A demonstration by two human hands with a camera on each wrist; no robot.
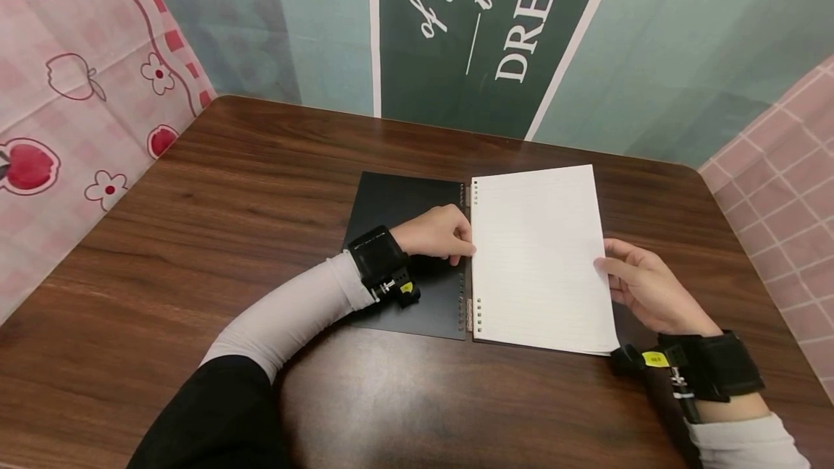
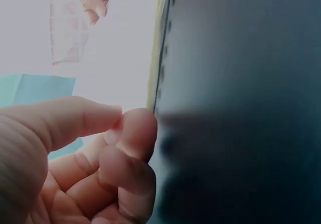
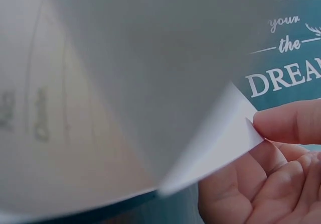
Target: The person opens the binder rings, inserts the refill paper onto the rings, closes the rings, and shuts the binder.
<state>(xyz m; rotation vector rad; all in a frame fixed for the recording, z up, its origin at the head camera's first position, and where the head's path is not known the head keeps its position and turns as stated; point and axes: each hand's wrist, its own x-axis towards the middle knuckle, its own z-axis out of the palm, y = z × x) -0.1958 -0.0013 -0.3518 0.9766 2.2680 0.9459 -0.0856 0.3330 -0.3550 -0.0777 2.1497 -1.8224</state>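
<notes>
A ring binder lies open flat, its black cover to the left and a stack of white lined loose-leaf paper to the right. My left hand reaches over the cover and pinches the paper's hole-punched left edge between thumb and index finger, the other fingers curled. My right hand pinches the paper's right edge, thumb on top and fingers beneath. In the right wrist view the held sheet is lifted and bent, above a page with faint print. My left hand hides the middle of the binder's spine.
The binder lies on a dark brown wooden table. Behind it hangs a teal and green cloth with white lettering. Pink patterned cloth is at the left, and a pink tiled surface at the right.
</notes>
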